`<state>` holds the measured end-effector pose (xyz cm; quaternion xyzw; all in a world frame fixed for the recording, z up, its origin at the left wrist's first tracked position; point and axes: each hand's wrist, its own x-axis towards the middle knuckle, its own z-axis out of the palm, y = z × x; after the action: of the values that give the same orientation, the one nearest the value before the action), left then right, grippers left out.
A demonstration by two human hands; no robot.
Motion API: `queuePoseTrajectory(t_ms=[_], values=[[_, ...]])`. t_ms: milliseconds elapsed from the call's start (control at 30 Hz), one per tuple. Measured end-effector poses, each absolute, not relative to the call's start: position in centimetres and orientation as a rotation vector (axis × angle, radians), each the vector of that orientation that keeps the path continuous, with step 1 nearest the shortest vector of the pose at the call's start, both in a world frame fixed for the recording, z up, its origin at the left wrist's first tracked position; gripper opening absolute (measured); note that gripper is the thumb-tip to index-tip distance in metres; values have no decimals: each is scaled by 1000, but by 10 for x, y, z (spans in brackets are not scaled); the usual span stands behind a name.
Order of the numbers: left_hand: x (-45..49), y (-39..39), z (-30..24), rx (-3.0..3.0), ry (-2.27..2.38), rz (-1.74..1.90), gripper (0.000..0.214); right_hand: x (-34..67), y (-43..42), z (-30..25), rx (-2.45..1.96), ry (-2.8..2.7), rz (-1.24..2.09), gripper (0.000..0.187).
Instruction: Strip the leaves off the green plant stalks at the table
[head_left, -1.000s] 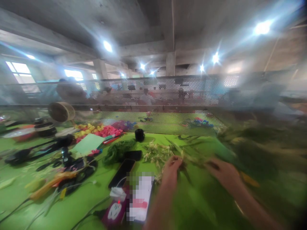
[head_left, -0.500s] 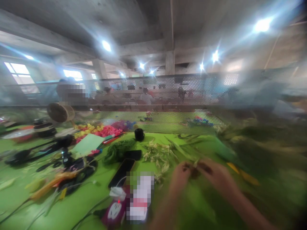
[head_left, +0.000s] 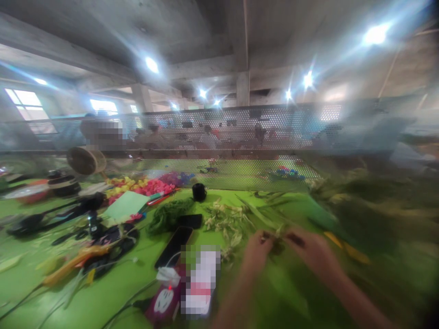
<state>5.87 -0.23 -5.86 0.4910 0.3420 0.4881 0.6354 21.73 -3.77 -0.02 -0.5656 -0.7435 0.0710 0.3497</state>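
Note:
Above the green tabletop [head_left: 219, 233], at the centre right, my left hand [head_left: 257, 249] is closed in a pinch. Facing it, my right hand [head_left: 307, 246] also has its fingers closed. Between the two sets of fingertips is a small pale green, leafy-looking piece [head_left: 279, 232]; blur hides its exact shape. Just left of my hands lies a loose pile of pale yellow-green leafy pieces [head_left: 228, 219]. A long green leaf-like strip [head_left: 255, 210] stretches away behind the fingers.
A pixelated lit phone [head_left: 202, 283], a purple power bank [head_left: 164, 299] and a dark phone [head_left: 174, 246] lie to the left. Beyond are a green bundle [head_left: 169, 217], a black cup [head_left: 199, 192] and pink and yellow petals [head_left: 151, 186]. A perforated screen [head_left: 219, 171] stands behind; dark foliage [head_left: 384, 219] fills the right.
My fingertips have drawn slightly apart, and a little more of the pale green piece shows between them. The things on the table stay where they were.

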Motion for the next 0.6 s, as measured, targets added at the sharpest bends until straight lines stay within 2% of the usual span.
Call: queuePoseTrajectory(t_ms=[233,367,600], values=[[63,-6,-59,1061,716,1102,40,220,-32,-6,-1443,-1894,348,16],[64,-1,-66,1118,770,1119,38,220,-32,-5,-1433,-1897,497,23],[63,1,-71,1174,740,1024,39,213,-36,1,-1502,-1772,452,25]])
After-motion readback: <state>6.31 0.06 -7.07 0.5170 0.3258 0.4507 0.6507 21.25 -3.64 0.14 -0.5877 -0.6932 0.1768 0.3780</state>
